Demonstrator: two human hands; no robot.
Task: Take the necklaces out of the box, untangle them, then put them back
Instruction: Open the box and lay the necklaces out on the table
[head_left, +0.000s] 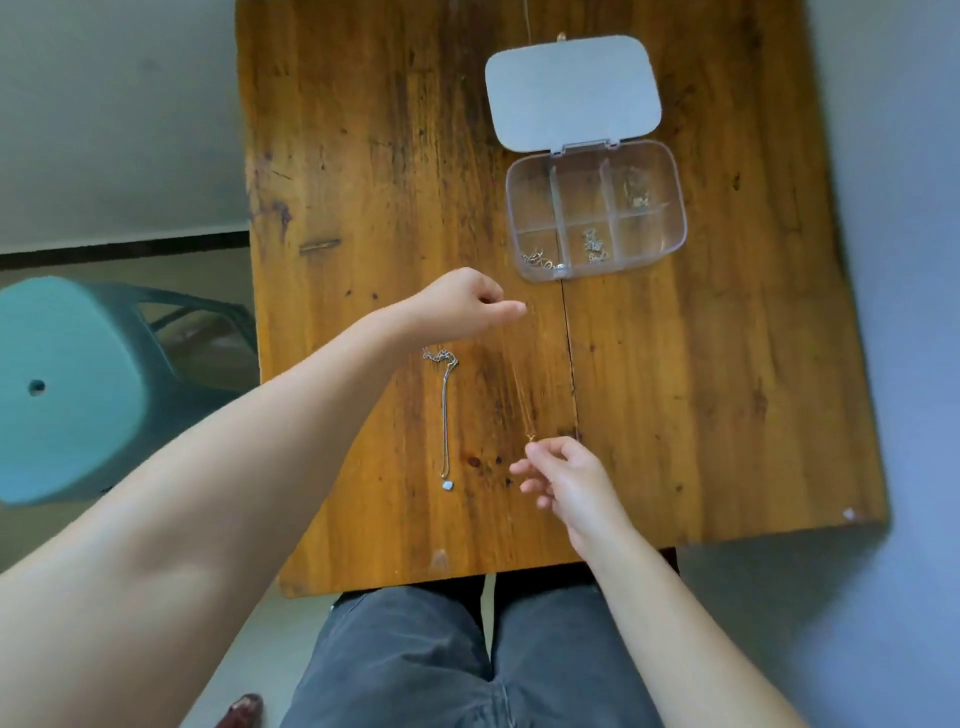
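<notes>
A thin gold necklace (521, 379) is stretched in a straight line over the wooden table. My left hand (467, 306) pinches its far end and my right hand (566, 480) pinches its near end by a small gold pendant (531, 438). A silver necklace (445, 410) with a pale pendant lies laid out on the table to the left of it, bunched at its far end. The clear compartment box (675, 208) stands open at the back right, its grey lid (571, 91) folded back. Three compartments hold tangled silver chains (595, 247).
The wooden table (363, 156) has a seam running down its middle. A teal plastic stool (78, 389) stands on the floor to the left. My legs in grey trousers sit under the table's near edge.
</notes>
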